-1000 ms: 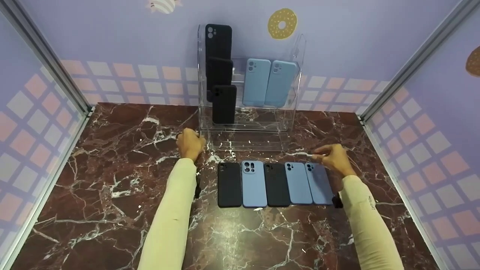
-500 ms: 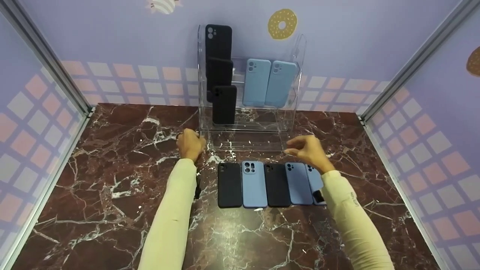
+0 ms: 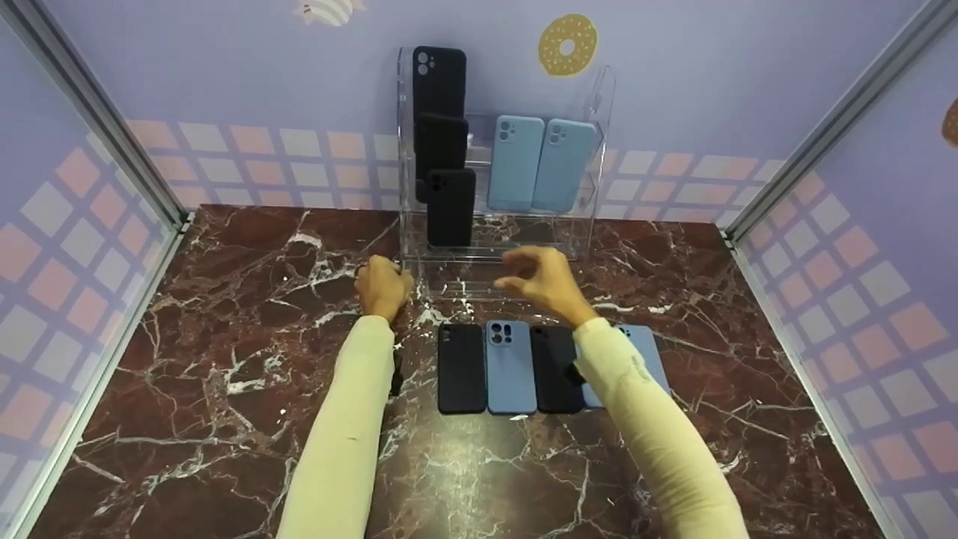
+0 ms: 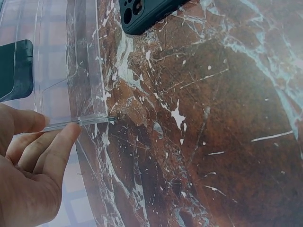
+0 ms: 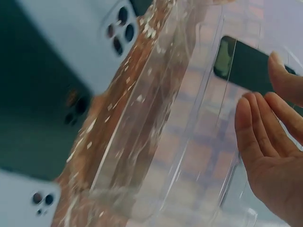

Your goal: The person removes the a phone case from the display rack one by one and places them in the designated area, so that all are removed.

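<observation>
While the left hand [image 3: 382,287] rests at the front left corner of the clear acrylic stand [image 3: 503,254], fingers bent and touching that corner's edge without closing round it, the right hand [image 3: 540,281] hovers in the air over the stand's low front tray, fingers loosely curled, thumb apart, holding nothing. Below and nearer the person than those fingers lies the row of phone cases [image 3: 509,367] on the marble table [image 3: 224,337], side by side near the middle, each long axis running from the front edge toward the back, camera ends toward the stand. My read: the right hand is nearer, almost above the black case [image 3: 552,367] in mid-row; its forearm hides part of the blue ones at the right end.
</observation>
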{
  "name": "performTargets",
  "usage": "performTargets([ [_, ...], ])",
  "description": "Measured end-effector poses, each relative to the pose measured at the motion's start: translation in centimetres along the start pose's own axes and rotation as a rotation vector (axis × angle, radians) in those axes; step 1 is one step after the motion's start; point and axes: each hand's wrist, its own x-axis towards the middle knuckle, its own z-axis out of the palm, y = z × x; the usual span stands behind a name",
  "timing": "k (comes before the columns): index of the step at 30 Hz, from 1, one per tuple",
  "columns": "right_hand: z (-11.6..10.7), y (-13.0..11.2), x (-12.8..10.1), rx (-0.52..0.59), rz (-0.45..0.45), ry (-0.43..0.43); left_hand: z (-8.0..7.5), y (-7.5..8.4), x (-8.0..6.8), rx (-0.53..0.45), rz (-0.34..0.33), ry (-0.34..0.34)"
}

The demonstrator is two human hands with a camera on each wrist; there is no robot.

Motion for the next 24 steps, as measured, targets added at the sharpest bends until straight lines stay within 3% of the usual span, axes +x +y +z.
performTargets([
  [14,2.5,-3.5,5.3,-0.132,-0.228,0.121,-0.2,0.1,0.1,0.016,0.002,-0.002],
  [24,2.6,-4.9,7.3,-0.193,-0.177,0.047,-0.2,0.1,-0.1,0.008,-0.015,-0.009],
])
